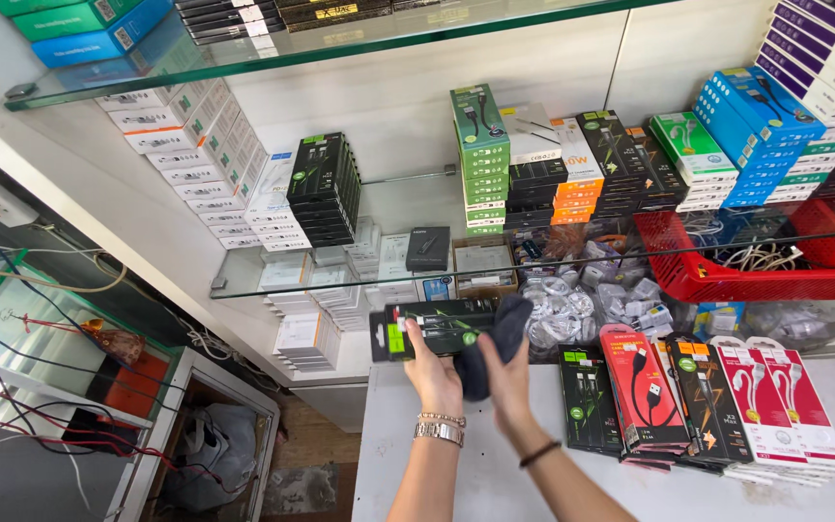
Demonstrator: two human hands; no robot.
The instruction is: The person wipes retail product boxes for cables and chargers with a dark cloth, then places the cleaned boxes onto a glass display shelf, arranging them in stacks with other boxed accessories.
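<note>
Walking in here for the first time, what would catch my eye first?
Probably the two hands at centre: the left hand holds a stack of black boxes with green marks, while the right hand presses a dark cloth against them. To the right, a bright red basket sits on the glass shelf, above a row of red and black cable packs on the white counter.

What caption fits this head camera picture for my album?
Left hand holds black-and-green cable boxes while right hand presses a dark cloth against them, before glass shelves of boxes.
</note>
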